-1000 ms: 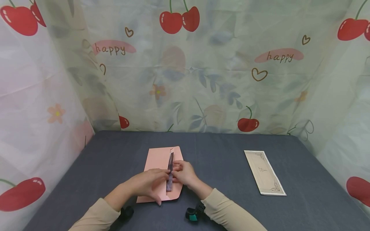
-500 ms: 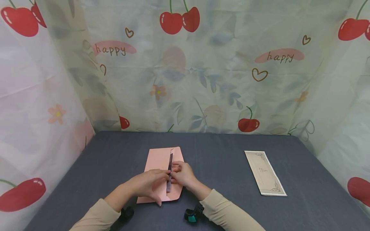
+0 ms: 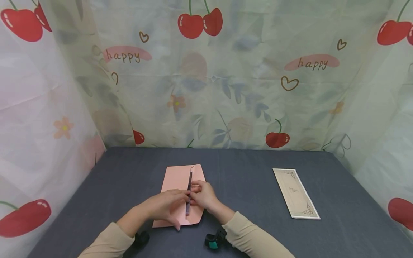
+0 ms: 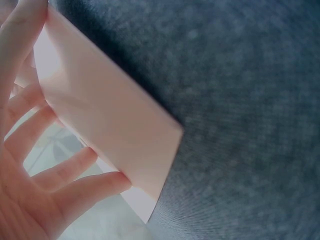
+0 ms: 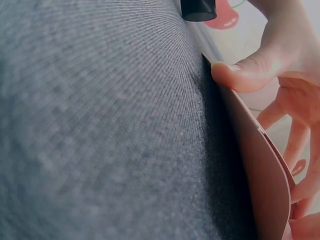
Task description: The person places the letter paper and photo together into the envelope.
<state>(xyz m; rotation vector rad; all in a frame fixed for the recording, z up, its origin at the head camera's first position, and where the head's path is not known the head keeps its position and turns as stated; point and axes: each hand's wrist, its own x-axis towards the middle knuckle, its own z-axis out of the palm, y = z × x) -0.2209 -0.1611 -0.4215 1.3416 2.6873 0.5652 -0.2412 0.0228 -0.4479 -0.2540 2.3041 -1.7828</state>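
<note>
A pink envelope lies on the dark table, its slot running lengthwise near the right side. From that slot shows a narrow strip of a dark printed card. My left hand rests across the envelope, thumb at the near edge and fingertips at the slot. In the left wrist view its spread fingers touch the pink paper. With thumb and fingers, my right hand pinches the card's right edge over the envelope's flap. The rest of the card is hidden inside.
To the right lies a long beige paper with ornamental corners. A black and teal wrist device hangs below the right wrist, and another black device below the left. Printed curtains stand behind the table and on both sides.
The card's visible strip has become narrower as it slid left into the envelope. My right hand shifted slightly left with it; the left hand stayed nearly still.
</note>
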